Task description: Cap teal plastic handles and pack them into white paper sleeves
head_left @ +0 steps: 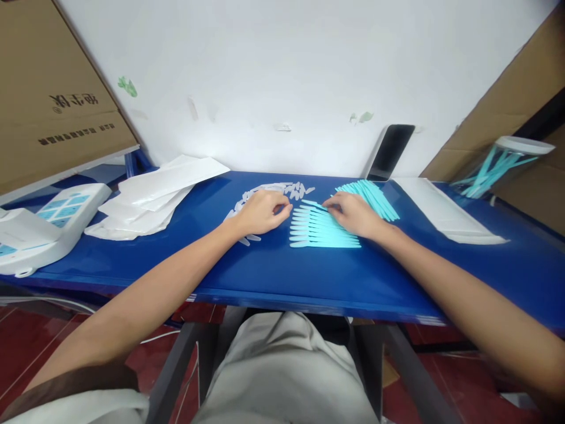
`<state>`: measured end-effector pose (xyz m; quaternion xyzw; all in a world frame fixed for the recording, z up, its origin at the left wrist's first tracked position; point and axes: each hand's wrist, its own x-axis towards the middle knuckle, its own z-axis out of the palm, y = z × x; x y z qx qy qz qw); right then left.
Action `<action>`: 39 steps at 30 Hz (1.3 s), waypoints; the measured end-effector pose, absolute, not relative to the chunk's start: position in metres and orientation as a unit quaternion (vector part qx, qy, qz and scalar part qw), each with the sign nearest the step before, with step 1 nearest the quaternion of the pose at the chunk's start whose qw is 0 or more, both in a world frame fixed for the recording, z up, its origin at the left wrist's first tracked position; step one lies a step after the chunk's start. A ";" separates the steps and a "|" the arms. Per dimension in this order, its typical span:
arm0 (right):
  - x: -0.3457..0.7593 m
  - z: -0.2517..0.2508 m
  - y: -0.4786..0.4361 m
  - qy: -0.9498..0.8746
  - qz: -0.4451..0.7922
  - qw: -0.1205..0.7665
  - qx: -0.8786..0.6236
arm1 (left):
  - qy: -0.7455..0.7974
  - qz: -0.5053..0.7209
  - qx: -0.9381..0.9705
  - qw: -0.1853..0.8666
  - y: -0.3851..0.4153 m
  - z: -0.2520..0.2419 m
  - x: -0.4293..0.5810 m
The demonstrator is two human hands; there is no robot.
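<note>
Slim teal sticks (326,229) lie side by side in a neat row on the blue table, their wider pale ends toward the left. At the row's top, my right hand (355,215) has its thumb and fingers closed on one teal stick (312,204). More teal sticks (373,197) are heaped just behind that hand. My left hand (262,212) is left of the row with its fingers curled and thumb near them; whatever it holds is hidden. Around and behind it lie small translucent white caps (298,190), partly covered by the hand.
White paper sheets (154,191) and a white device with blue panels (66,215) occupy the left side. A phone (391,152) leans on the wall. At right are a white strip (448,211) and a tilted clear jar (498,168) holding teal sticks. Cardboard (57,88) stands left.
</note>
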<state>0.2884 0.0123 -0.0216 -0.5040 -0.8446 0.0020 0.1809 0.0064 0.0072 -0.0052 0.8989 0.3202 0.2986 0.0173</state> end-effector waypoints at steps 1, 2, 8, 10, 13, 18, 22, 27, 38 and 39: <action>0.288 -0.021 0.012 -0.846 0.004 0.180 -0.502 | 0.320 0.288 0.902 0.016 0.007 -0.005 0.006; 0.288 -0.020 0.011 -0.848 0.005 0.178 -0.500 | 0.319 0.276 0.907 0.016 0.007 -0.005 0.005; 0.289 -0.017 0.007 -0.854 0.015 0.169 -0.492 | 0.311 0.184 0.932 0.029 0.008 -0.008 0.007; 0.289 -0.018 0.008 -0.856 0.020 0.171 -0.487 | 0.336 0.150 0.929 0.036 0.007 -0.008 0.010; 0.288 -0.021 0.010 -0.862 0.020 0.182 -0.472 | 0.370 0.098 0.923 0.043 0.006 -0.006 0.017; 0.285 -0.026 0.017 -0.872 0.022 0.186 -0.452 | 0.388 0.077 0.917 0.041 0.007 -0.006 0.018; 0.285 -0.025 0.024 -0.874 0.033 0.181 -0.451 | 0.394 0.085 0.915 0.036 0.008 -0.007 0.016; 0.285 -0.020 0.032 -0.874 0.031 0.171 -0.454 | 0.396 0.080 0.914 0.040 0.006 -0.006 0.016; 0.280 -0.012 0.021 -0.846 0.025 0.274 -0.457 | 0.346 0.150 0.926 0.022 0.008 -0.010 0.010; 0.281 -0.008 0.016 -0.835 0.021 0.286 -0.469 | 0.339 0.173 0.925 0.020 0.008 -0.009 0.010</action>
